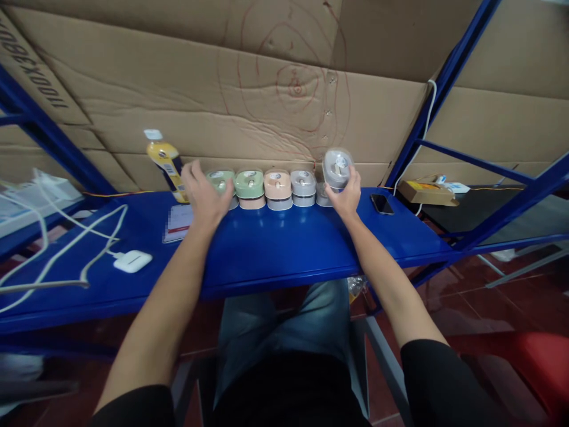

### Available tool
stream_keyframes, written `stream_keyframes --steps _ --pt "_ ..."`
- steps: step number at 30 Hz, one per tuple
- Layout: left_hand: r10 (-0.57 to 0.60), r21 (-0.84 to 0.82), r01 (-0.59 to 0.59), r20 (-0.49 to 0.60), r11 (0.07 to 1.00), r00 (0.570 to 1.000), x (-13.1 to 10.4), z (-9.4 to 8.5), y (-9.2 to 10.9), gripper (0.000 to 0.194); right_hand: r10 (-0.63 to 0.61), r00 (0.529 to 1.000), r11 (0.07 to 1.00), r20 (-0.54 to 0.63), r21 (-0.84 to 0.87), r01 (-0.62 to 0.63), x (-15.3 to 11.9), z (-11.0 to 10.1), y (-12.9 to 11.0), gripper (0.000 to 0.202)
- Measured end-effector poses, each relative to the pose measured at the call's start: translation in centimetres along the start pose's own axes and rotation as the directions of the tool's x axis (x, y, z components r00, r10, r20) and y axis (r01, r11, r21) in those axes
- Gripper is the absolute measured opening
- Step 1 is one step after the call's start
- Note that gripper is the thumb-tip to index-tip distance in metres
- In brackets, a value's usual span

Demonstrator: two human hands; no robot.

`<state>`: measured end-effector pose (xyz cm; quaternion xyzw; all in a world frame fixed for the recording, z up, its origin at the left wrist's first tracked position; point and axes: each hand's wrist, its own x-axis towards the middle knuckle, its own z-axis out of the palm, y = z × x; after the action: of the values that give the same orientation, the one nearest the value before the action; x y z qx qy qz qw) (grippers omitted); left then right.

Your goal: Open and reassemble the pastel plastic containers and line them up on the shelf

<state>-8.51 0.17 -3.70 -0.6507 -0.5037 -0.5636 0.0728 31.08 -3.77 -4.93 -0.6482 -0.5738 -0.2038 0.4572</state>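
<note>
Several small rounded plastic boxes with clear lids stand in a row along the back of the blue table: a green box [220, 179], a second green box [249, 185], a peach box [277, 188] and a grey box [303, 187]. At the right end, a tilted grey box [336, 168] is raised over a lower pale container [324, 197]. My right hand [347, 194] grips the tilted box from its front and right side. My left hand [205, 193] curls around the leftmost green box, thumb across its front; the hand partly hides it.
A yellow drink bottle [163, 160] and a printed card [178, 223] lie close to my left hand. White cables [84, 261] and a white earphone case [133, 261] are at left. A phone [382, 204] lies at right. Cardboard [178, 89] backs the blue table [275, 255].
</note>
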Motion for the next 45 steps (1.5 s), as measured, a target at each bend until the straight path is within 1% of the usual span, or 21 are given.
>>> stream_keyframes --steps 2,3,4,6,8,10,11,13,16,19,20,22,27,29,31,33,36,38,40,42,45 --pt "0.130 -0.061 -0.129 0.017 0.990 0.991 -0.7 -0.6 2.0 0.084 -0.144 0.989 0.986 0.011 0.080 0.143 -0.3 -1.6 -1.1 0.096" --pt "0.189 -0.098 -0.184 0.044 0.978 0.981 -1.2 -0.9 3.1 0.084 -0.225 0.974 0.965 0.027 0.142 0.219 -0.7 -2.4 -1.9 0.098" --pt "0.250 -0.138 -0.238 0.077 0.961 0.965 -1.8 -1.1 4.1 0.085 -0.305 0.951 0.933 0.045 0.215 0.289 -1.3 -3.0 -2.7 0.101" --pt "0.364 -0.237 -0.324 0.151 0.916 0.919 -3.0 -1.5 5.7 0.092 -0.451 0.888 0.844 0.093 0.368 0.390 -3.0 -3.7 -4.6 0.105" --pt "0.415 -0.334 -0.323 0.255 0.886 0.873 -4.0 -1.8 6.6 0.102 -0.561 0.818 0.759 0.128 0.473 0.447 -4.8 -3.8 -6.3 0.102" --pt "0.421 -0.383 -0.280 0.361 0.880 0.832 -4.5 -2.1 6.7 0.112 -0.643 0.755 0.682 0.130 0.546 0.487 -6.3 -3.7 -7.5 0.096" --pt "0.416 -0.392 -0.257 0.405 0.883 0.814 -4.7 -2.2 6.5 0.115 -0.670 0.731 0.653 0.130 0.572 0.497 -6.8 -3.6 -7.8 0.093" --pt "0.408 -0.407 -0.218 0.470 0.887 0.783 -4.7 -2.4 5.9 0.118 -0.698 0.702 0.618 0.141 0.612 0.492 -7.5 -3.5 -8.0 0.089" --pt "0.397 -0.439 -0.147 0.555 0.886 0.731 -4.9 -2.4 5.0 0.120 -0.706 0.680 0.605 0.195 0.665 0.437 -8.0 -3.8 -7.7 0.091" --pt "0.389 -0.452 -0.084 0.641 0.888 0.662 -5.3 -2.1 4.7 0.119 -0.692 0.668 0.609 0.273 0.718 0.337 -8.2 -4.3 -7.2 0.093" --pt "0.382 -0.450 -0.066 0.660 0.891 0.647 -5.5 -2.0 4.7 0.118 -0.683 0.669 0.611 0.295 0.732 0.301 -8.2 -4.3 -7.1 0.094" --pt "0.361 -0.439 -0.042 0.676 0.897 0.642 -6.0 -1.6 4.7 0.117 -0.668 0.668 0.612 0.328 0.753 0.242 -8.2 -4.2 -6.7 0.096" --pt "0.323 -0.383 -0.071 0.650 0.921 0.687 -7.1 -0.7 4.8 0.112 -0.652 0.620 0.653 0.436 0.738 0.168 -7.8 -3.1 -5.6 0.105" --pt "0.317 -0.366 -0.082 0.646 0.927 0.695 -7.6 -0.4 5.0 0.110 -0.634 0.613 0.680 0.470 0.717 0.154 -7.5 -2.7 -5.6 0.105" --pt "0.300 -0.349 -0.076 0.651 0.934 0.697 -8.0 -0.1 5.2 0.109 -0.620 0.616 0.701 0.486 0.695 0.158 -7.0 -2.4 -6.1 0.101" --pt "0.273 -0.333 -0.052 0.662 0.941 0.698 -8.4 0.1 5.4 0.110 -0.614 0.610 0.723 0.500 0.667 0.180 -6.5 -2.3 -7.2 0.095" --pt "0.243 -0.329 -0.010 0.677 0.944 0.694 -8.7 0.1 5.2 0.113 -0.630 0.564 0.744 0.534 0.624 0.240 -5.8 -2.1 -9.1 0.089" --pt "0.238 -0.332 0.006 0.688 0.943 0.686 -8.7 0.0 4.9 0.117 -0.643 0.537 0.743 0.545 0.612 0.269 -5.7 -1.8 -9.9 0.087" --pt "0.234 -0.330 0.016 0.703 0.944 0.672 -8.7 -0.1 4.5 0.120 -0.650 0.546 0.733 0.529 0.626 0.266 -5.8 -1.5 -10.1 0.086" --pt "0.233 -0.329 0.023 0.715 0.944 0.659 -8.7 -0.1 4.2 0.121 -0.644 0.575 0.722 0.504 0.650 0.238 -6.0 -1.1 -9.7 0.087" --pt "0.238 -0.340 0.028 0.710 0.940 0.663 -8.8 0.1 4.2 0.121 -0.634 0.597 0.703 0.492 0.687 0.181 -6.1 -0.8 -8.8 0.091"
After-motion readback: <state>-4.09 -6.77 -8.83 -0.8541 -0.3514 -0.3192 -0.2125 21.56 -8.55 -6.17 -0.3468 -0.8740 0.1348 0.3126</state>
